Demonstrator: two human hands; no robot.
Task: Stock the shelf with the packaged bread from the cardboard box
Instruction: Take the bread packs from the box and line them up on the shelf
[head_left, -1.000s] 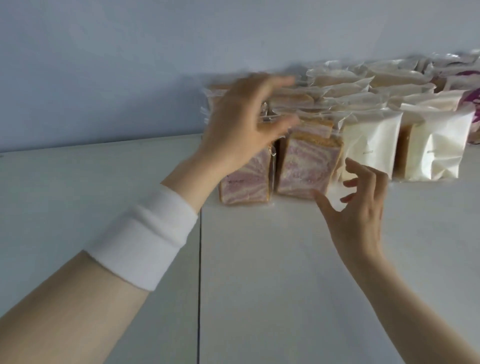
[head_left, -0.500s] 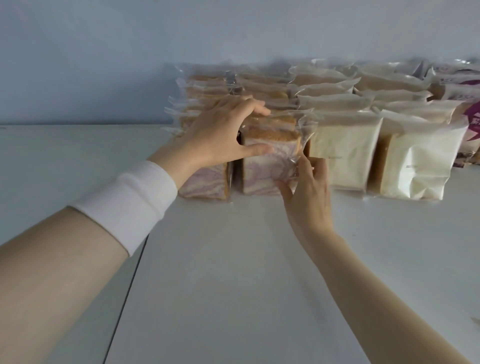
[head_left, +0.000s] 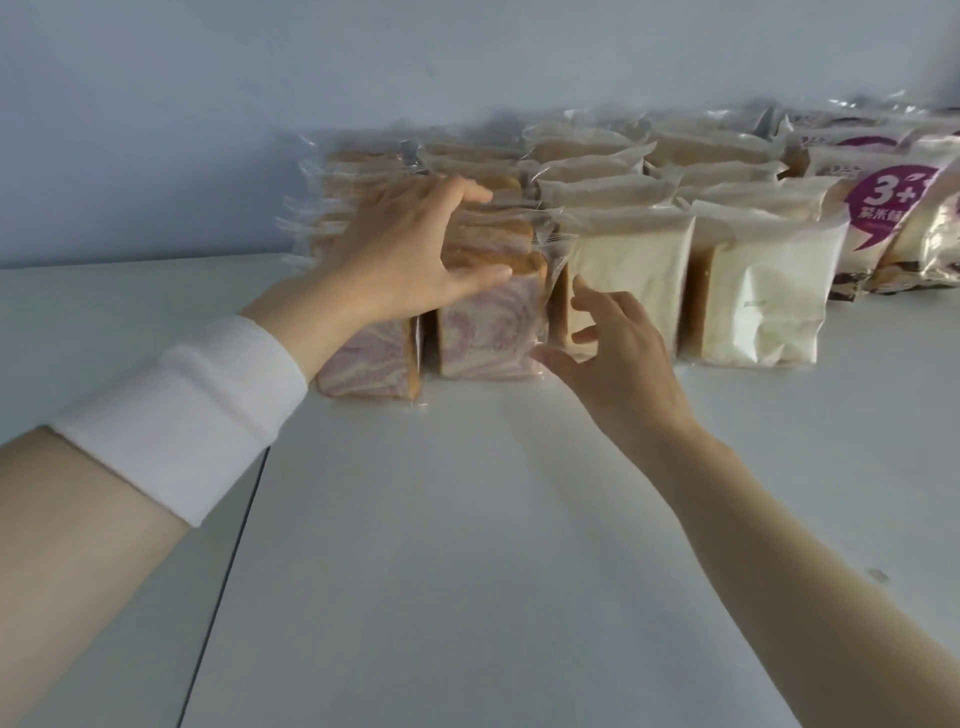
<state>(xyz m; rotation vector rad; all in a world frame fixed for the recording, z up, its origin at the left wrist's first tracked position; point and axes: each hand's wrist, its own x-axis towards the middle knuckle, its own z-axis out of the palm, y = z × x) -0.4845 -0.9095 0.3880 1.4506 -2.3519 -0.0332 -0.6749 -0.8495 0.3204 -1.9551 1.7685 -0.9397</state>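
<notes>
Packaged bread stands in rows at the back of the white shelf (head_left: 467, 519). At the front left are two clear packs of purple-swirl bread (head_left: 488, 332) (head_left: 363, 364). My left hand (head_left: 400, 254) lies over the tops of the swirl packs, fingers stretched out, thumb against the front face of the right one. My right hand (head_left: 618, 358) hovers by that pack's lower right corner with fingers loosely spread, thumb at the wrapper's edge, holding nothing. The cardboard box is out of view.
Right of the swirl packs stand rows of white-wrapped bread (head_left: 758, 296), then packs with purple labels (head_left: 883, 208) at the far right. A grey wall rises behind. A seam (head_left: 228, 561) splits the shelf surface on the left.
My right hand has let go of the swirl pack's front and drawn back a little with fingers spread. My left hand stays on the pack tops, its fingers flatter than before.
</notes>
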